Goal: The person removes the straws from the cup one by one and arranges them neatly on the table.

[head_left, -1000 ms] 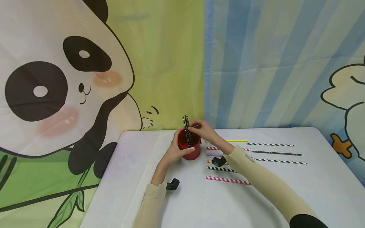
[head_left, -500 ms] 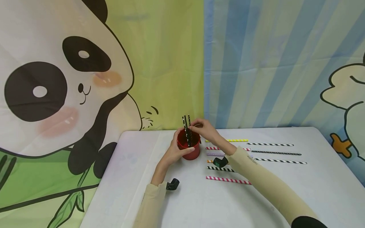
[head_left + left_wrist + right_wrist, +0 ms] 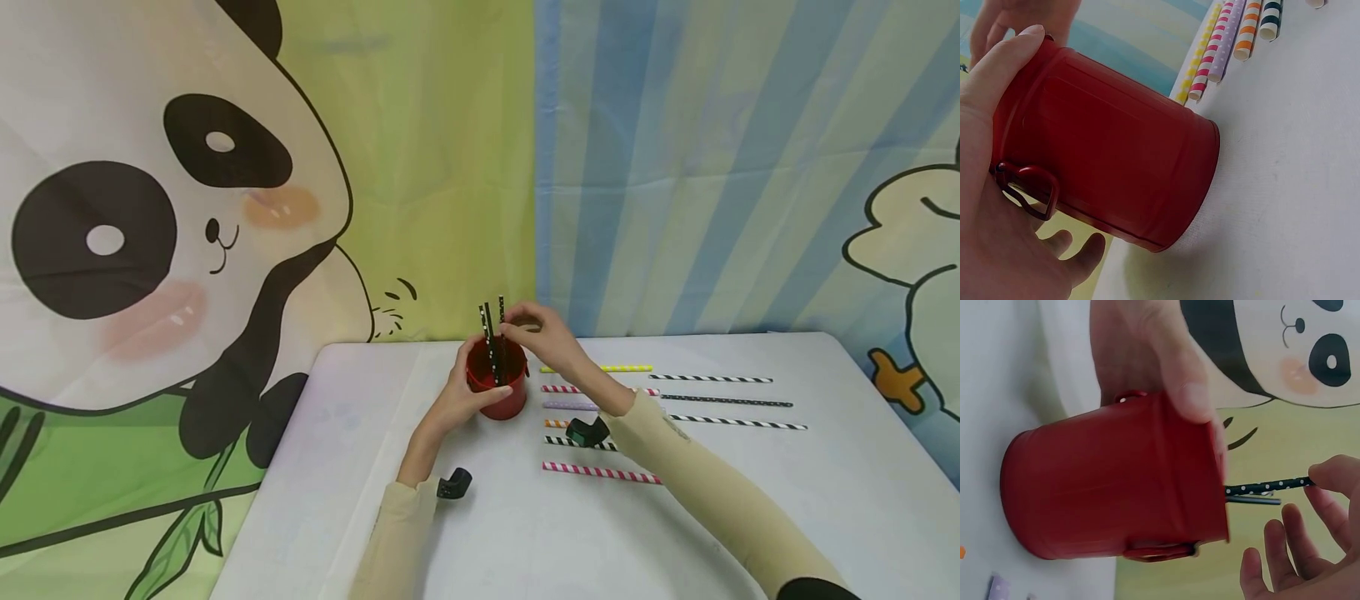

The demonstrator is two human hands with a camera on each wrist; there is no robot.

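Observation:
A small red metal bucket (image 3: pixel 506 407) with side handles stands upright on the white table. My left hand (image 3: pixel 457 393) grips it near the rim, thumb across the near side and fingers round the left. Between thumb and fingertip my right hand (image 3: pixel 546 340) pinches a black straw with white dots (image 3: pixel 1266 487), whose lower end is inside the bucket. In the head view, other black straws (image 3: pixel 490 337) lean in the bucket, left of the pinched one; their lower ends are hidden. The right hand's other fingers are loosely bent.
Right of the bucket lie several paper straws in rows: yellow (image 3: pixel 628 368), purple (image 3: pixel 568 406), orange (image 3: pixel 556 424), pink-striped (image 3: pixel 600 472), black-and-white striped (image 3: pixel 738 422) and dark dotted (image 3: pixel 727 402). My right forearm covers parts of some. A printed curtain (image 3: pixel 442 167) hangs behind the table.
My right hand has drawn one black straw apart from the others to the right, then raised it slightly. The left hand and bucket have stayed in place.

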